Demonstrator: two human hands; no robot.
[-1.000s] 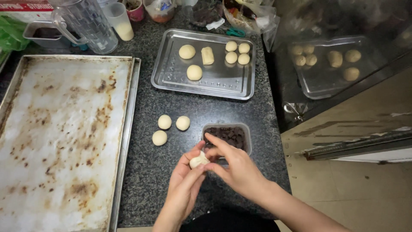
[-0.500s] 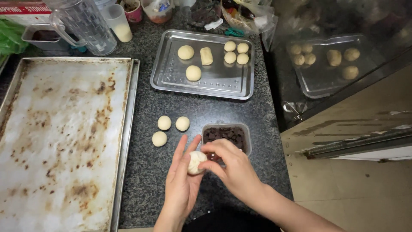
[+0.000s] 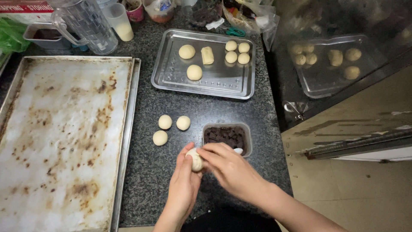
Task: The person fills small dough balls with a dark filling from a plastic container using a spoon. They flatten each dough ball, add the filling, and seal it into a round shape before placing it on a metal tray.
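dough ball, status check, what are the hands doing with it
Left hand cups dough ball; right hand pinches its top. Dark filling tub just behind. Three dough balls sit apart, nothing in the way.

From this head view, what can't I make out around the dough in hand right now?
- Dough piece: mostly covered by the left hand and right hand; its seam or any filling is hidden.
- Small tub of dark filling: near rim covered by the right hand's fingers.
- Big stained baking tray: cut off by the left and bottom edges.
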